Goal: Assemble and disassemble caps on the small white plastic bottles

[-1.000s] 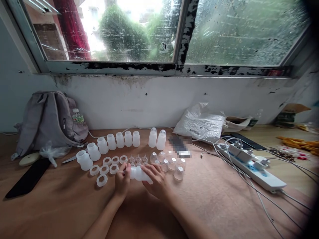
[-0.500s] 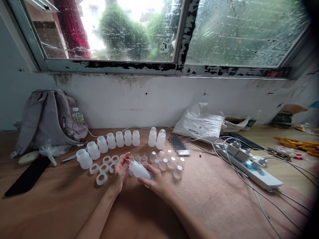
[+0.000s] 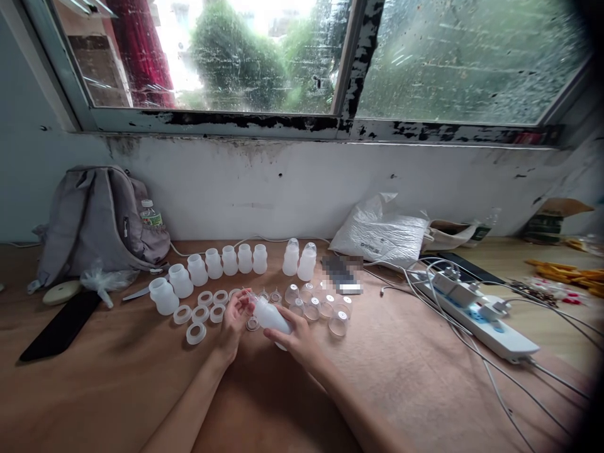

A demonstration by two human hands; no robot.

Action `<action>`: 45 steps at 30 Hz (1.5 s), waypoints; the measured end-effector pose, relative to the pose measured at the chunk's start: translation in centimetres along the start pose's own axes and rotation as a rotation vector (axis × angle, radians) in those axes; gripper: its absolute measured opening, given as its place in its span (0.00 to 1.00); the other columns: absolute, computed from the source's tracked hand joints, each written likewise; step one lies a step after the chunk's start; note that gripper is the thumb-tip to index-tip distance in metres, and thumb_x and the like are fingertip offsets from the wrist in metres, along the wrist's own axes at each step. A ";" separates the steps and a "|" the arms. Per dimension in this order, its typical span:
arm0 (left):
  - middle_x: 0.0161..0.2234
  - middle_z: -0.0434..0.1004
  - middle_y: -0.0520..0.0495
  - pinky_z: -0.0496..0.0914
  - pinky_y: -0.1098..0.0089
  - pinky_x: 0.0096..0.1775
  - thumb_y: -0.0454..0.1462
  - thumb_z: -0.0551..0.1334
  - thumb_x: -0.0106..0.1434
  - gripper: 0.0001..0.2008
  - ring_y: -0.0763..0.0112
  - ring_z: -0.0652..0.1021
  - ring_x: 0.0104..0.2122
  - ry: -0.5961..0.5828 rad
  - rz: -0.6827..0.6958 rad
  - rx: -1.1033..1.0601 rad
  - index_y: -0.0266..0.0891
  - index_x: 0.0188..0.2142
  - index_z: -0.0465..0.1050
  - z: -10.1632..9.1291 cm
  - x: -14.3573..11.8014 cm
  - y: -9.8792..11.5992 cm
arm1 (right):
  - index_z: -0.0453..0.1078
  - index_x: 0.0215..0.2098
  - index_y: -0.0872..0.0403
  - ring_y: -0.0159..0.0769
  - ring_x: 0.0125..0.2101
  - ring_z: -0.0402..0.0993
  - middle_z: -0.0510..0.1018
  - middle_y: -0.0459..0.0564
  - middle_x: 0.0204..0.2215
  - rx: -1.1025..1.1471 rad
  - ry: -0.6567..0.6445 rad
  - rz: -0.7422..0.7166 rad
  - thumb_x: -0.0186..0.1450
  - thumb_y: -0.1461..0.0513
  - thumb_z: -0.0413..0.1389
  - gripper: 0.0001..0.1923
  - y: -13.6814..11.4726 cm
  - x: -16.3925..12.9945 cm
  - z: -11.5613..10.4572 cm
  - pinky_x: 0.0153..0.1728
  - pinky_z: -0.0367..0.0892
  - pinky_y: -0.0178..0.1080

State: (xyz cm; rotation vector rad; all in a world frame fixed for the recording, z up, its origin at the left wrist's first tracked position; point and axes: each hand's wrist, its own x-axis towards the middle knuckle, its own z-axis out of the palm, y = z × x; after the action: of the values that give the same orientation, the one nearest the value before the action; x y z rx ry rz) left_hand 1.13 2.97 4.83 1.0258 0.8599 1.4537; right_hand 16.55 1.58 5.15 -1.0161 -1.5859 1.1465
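Right hand (image 3: 295, 336) grips a small bottle (image 3: 271, 316): frosted white plastic, rounded shoulders, lying tilted with its neck toward 10 o'clock, held just above the table (image 3: 425, 377). Fingers wrap under the body, thumb on top. Left hand (image 3: 234, 321) is half curled, fingertips pinching at the bottle's neck end; can't tell what, if anything, sits between them.

Table is warm brown wood, matte, with a faint grain.

At 12 o'clock from the hands: a curved row of 7 open bottles (image 3: 214, 263), same milky plastic, squat with narrow necks, plus 2 capped bottles (image 3: 299, 259) with clear domed tops. Between that row and the hands: flat white rings (image 3: 195, 333), round and thick-walled, and clear domed caps (image 3: 338, 323), glossy.

At 10 o'clock: grey fabric backpack (image 3: 94, 217), soft and slumped against the wall, a drinks bottle in its side pocket. Crinkled clear plastic bag beside it.

At 1 o'clock: crinkly white plastic sack (image 3: 380, 229). At 3 o'clock: white power strip (image 3: 491, 330), hard glossy plastic, with tangled white cables.
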 end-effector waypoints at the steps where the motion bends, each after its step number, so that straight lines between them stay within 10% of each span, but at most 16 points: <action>1: 0.37 0.72 0.44 0.68 0.71 0.35 0.41 0.64 0.50 0.20 0.66 0.74 0.37 0.018 0.031 0.052 0.37 0.42 0.66 0.0 0.0 0.0 | 0.68 0.44 0.52 0.38 0.35 0.67 0.73 0.47 0.36 -0.003 0.021 -0.024 0.51 0.59 0.59 0.21 -0.2 -0.2 0.2 0.34 0.63 0.36; 10: 0.39 0.74 0.42 0.68 0.71 0.37 0.39 0.66 0.48 0.18 0.63 0.74 0.40 -0.024 0.013 0.008 0.37 0.39 0.69 -0.3 -0.2 0.5 | 0.68 0.37 0.60 0.32 0.19 0.65 0.71 0.51 0.23 0.529 -0.275 0.315 0.56 0.52 0.51 0.19 0.7 -0.4 0.1 0.14 0.57 0.31; 19: 0.34 0.74 0.45 0.69 0.71 0.31 0.41 0.64 0.50 0.22 0.67 0.75 0.31 0.071 -0.147 -0.164 0.38 0.44 0.65 2.2 -2.0 1.0 | 0.61 0.44 0.51 0.42 0.40 0.67 0.72 0.52 0.39 -0.175 0.094 -0.199 0.50 0.61 0.59 0.23 0.4 -2.1 2.4 0.40 0.62 0.42; 28: 0.22 0.69 0.52 0.68 0.73 0.33 0.34 0.62 0.48 0.05 0.69 0.74 0.33 0.055 -0.106 -0.260 0.36 0.27 0.67 1.9 -2.4 1.0 | 0.52 0.34 0.51 0.30 0.18 0.67 0.69 0.44 0.27 0.614 -0.191 0.319 0.50 0.54 0.57 0.20 -0.3 -2.1 3.5 0.15 0.61 0.32; 36: 0.25 0.71 0.51 0.69 0.70 0.31 0.38 0.63 0.47 0.13 0.68 0.75 0.29 0.137 -0.206 -0.226 0.36 0.32 0.65 2.5 -2.2 0.5 | 0.56 0.39 0.50 0.36 0.31 0.68 0.71 0.47 0.33 0.019 0.042 -0.019 0.51 0.58 0.59 0.20 -0.2 -2.6 3.4 0.32 0.62 0.37; 45: 0.27 0.72 0.50 0.68 0.70 0.36 0.36 0.63 0.47 0.08 0.67 0.75 0.34 0.097 -0.115 -0.236 0.37 0.29 0.68 2.1 -2.0 0.1 | 0.56 0.35 0.52 0.35 0.31 0.67 0.70 0.46 0.31 0.415 -0.107 0.210 0.53 0.55 0.59 0.19 -0.1 -2.2 3.2 0.28 0.62 0.35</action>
State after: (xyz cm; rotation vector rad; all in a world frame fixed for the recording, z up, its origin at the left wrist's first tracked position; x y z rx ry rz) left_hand 3.10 0.88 5.45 0.7235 0.7823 1.4761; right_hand 14.00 -1.29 4.25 -0.8670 -1.2647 1.6171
